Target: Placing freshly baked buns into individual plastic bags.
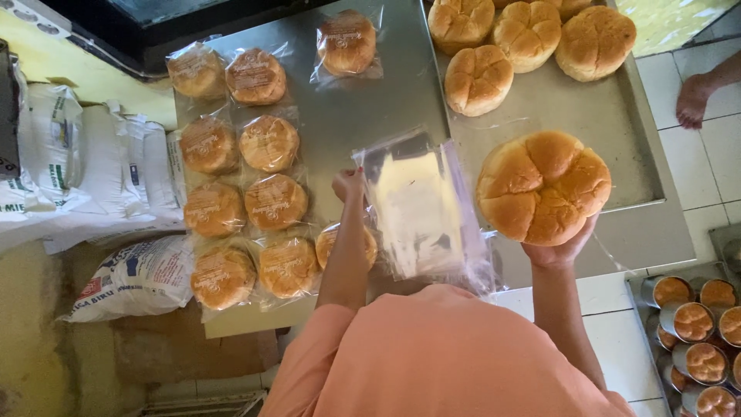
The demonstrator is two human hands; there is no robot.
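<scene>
Bun (543, 185), round, golden and scored into segments, rests on the upturned palm and fingers of the right hand (559, 249), held up just over the near edge of the steel tray (617, 147). Just beside it the left hand (349, 184) pinches the top corner of a clear plastic bag (417, 208), which hangs loose and glossy between the two hands. Whether the bag's mouth is open cannot be told from here.

Held only by one corner, the bag looks limp; if its mouth stays collapsed, the bun could catch on the film and crumple it, or tip off the open palm, since no fingers close over its top. A fall would likely land it on the tray edge or the tiled floor (725, 154).

Further out, four unwrapped buns (478, 77) sit at the far end of the tray. To the left, a steel table (386, 85) carries rows of wrapped buns (267, 143); the left forearm crosses just above the nearest of them and could nudge one. Filled baking tins (691, 320) stand on a rack at lower right, sacks (131, 278) at left, and another person's bare foot (692, 99) shows at upper right.
</scene>
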